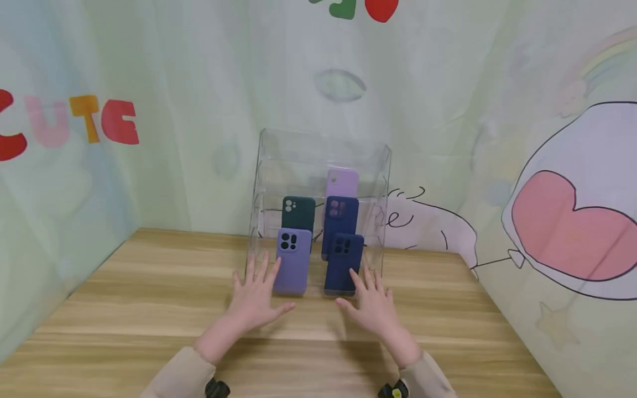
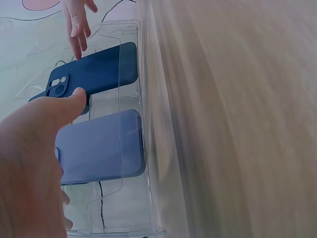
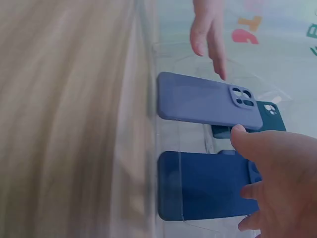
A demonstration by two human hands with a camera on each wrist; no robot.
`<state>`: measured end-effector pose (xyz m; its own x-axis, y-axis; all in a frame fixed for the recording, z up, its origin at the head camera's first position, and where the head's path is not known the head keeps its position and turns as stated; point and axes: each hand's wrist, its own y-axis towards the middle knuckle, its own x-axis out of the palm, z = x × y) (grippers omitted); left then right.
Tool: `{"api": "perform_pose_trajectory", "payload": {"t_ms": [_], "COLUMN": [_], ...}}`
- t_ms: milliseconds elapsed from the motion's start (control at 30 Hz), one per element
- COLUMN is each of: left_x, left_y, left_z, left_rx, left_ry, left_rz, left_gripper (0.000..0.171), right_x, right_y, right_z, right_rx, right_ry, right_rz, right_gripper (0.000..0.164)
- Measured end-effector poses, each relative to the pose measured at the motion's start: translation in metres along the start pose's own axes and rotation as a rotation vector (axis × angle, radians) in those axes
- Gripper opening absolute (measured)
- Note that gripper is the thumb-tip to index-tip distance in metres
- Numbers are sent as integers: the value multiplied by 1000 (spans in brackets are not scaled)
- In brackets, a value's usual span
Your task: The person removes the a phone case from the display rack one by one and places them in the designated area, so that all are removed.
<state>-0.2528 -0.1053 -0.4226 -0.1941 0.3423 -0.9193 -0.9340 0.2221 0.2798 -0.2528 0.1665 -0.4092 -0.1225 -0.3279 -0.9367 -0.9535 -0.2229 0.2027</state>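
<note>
A clear tiered stand holds several phone cases leaning back on its steps. In the lowest tier are a lavender case at left and a navy case at right. Behind them stand a dark green case and another navy case, with a light purple case highest. My left hand, fingers spread, is beside the lavender case. My right hand, also spread, is by the front navy case, its index fingertip overlapping the case's edge; contact cannot be told. Neither hand holds anything.
The stand sits near the back of a wood-grain table. A printed curtain with letters and cartoon drawings hangs behind and around it. Black wrist devices show at both cuffs.
</note>
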Motion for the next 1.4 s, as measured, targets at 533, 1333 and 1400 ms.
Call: {"api": "perform_pose_trajectory", "payload": {"t_ms": [533,1333,1400], "left_x": [-7,-21,-22], "left_y": [3,25,27], "left_z": [2,2,1], "left_rx": [-1,-3,-4], "left_ry": [1,-183,-202], "left_rz": [47,208,222], "left_gripper": [100,78,75], "right_x": [-14,-24,-24], "right_y": [5,24,24], "right_z": [5,31,34], "right_rx": [2,-14,7], "right_ry": [16,408,465], "right_rz": [72,408,408], "right_gripper": [74,44,41]}}
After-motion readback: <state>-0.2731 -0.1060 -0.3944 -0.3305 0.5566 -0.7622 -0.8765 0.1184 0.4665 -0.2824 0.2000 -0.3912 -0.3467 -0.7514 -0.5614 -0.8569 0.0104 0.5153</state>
